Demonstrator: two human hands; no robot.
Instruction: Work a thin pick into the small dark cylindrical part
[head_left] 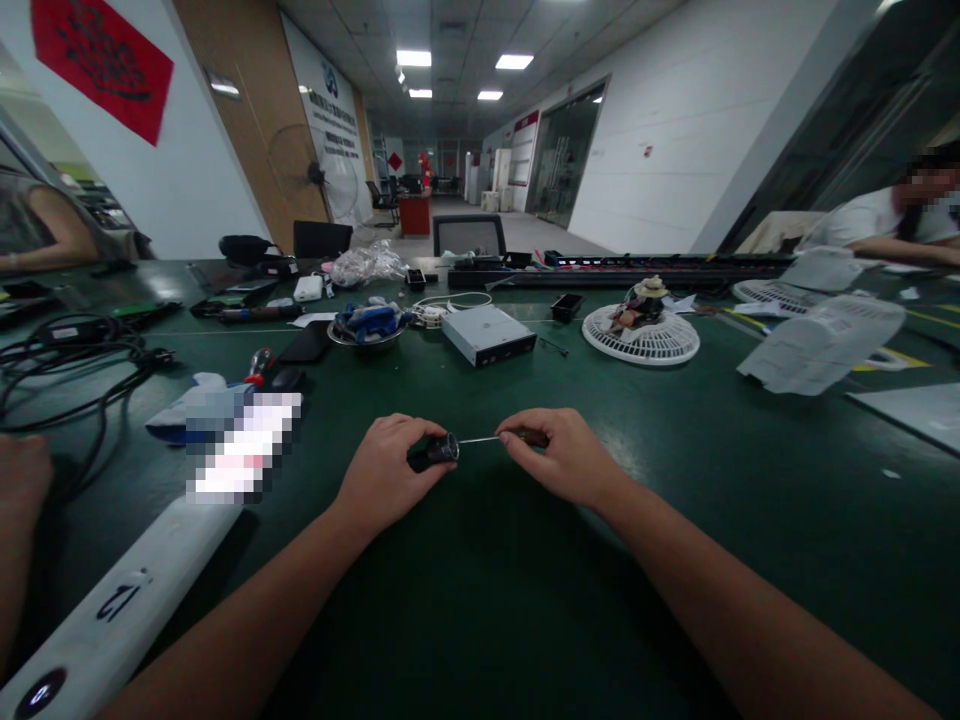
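Near the middle of the table, my left hand [390, 468] is closed on a black cylindrical part [442, 450] with a shiny round rim at its right end. From the right, my right hand [559, 452] grips a screwdriver [480, 440] whose thin metal shaft points left. Its tip is at the rim of the black part; I cannot tell whether it touches. Most of the screwdriver's handle is covered by my fingers, and its visible bit looks brownish.
Beyond my hands lie a silver disc drive [487, 335], a metal bowl with blue things [367, 322] and a white fan grille [641, 345]. To the left are a long white device [150, 570], a red-handled screwdriver [259, 366] and black cables [97, 370]. Other people sit at both sides.
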